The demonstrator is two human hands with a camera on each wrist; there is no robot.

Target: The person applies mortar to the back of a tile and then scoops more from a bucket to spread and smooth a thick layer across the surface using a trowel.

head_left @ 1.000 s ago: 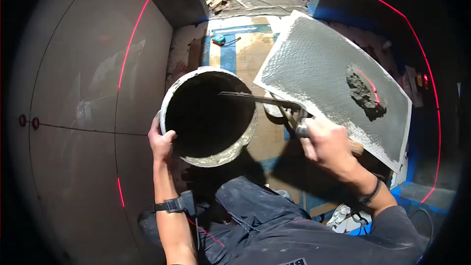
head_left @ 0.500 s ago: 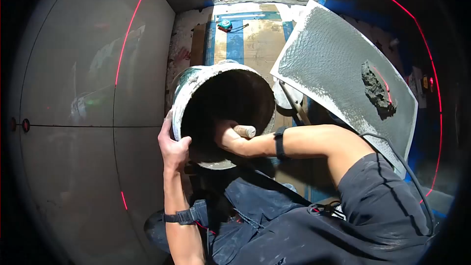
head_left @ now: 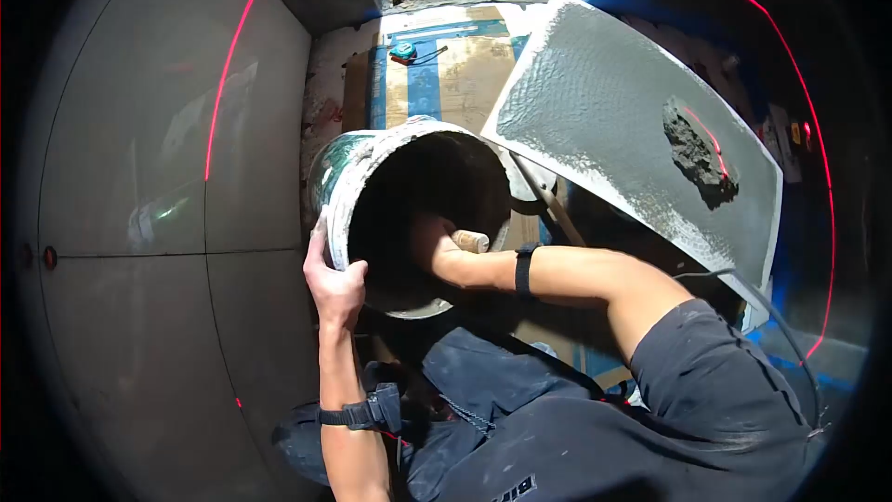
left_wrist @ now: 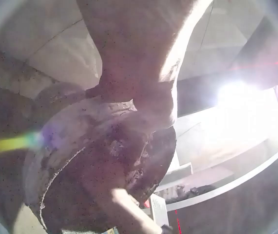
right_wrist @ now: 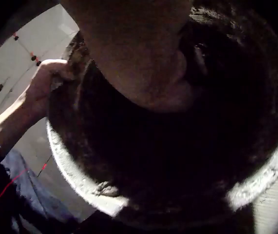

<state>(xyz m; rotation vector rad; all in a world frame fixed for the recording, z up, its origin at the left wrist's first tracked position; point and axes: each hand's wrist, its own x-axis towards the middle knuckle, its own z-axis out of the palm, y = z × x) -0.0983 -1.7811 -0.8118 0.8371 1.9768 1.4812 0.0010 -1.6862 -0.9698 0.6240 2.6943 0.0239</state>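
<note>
**Desk:** Entry one, the bucket?

**Operator:** Bucket (head_left: 327, 177): mortar-crusted, tipped on its side, mouth facing near, middle of the floor. I have the left hand (head_left: 334, 286) clamped on the near-left rim, fingers curled over the edge. The right hand (head_left: 432, 244) is reaching inside, wrapped round a wooden tool handle (head_left: 470, 241). The blade is lost in the dark, so I cannot tell what it touches.

**Desk:** Entry two, progress?

**Operator:** Large tile (head_left: 595, 102): right of the bucket, leaning. Its upturned face is already combed with mortar. One mortar lump (head_left: 695, 156) sits on it, unspread. My judgement: work inside the bucket is the step in hand, and that lump is left to spread.

**Desk:** Entry three, surface and room?

**Operator:** Floor (head_left: 469, 74): covered in cardboard with blue strips. A tape measure (head_left: 402, 51) lies at the far end. Tiled wall (head_left: 139, 223): grey, on the left. A red laser line (head_left: 223, 84) runs across it. Rubble lies beyond the far opening.
</note>
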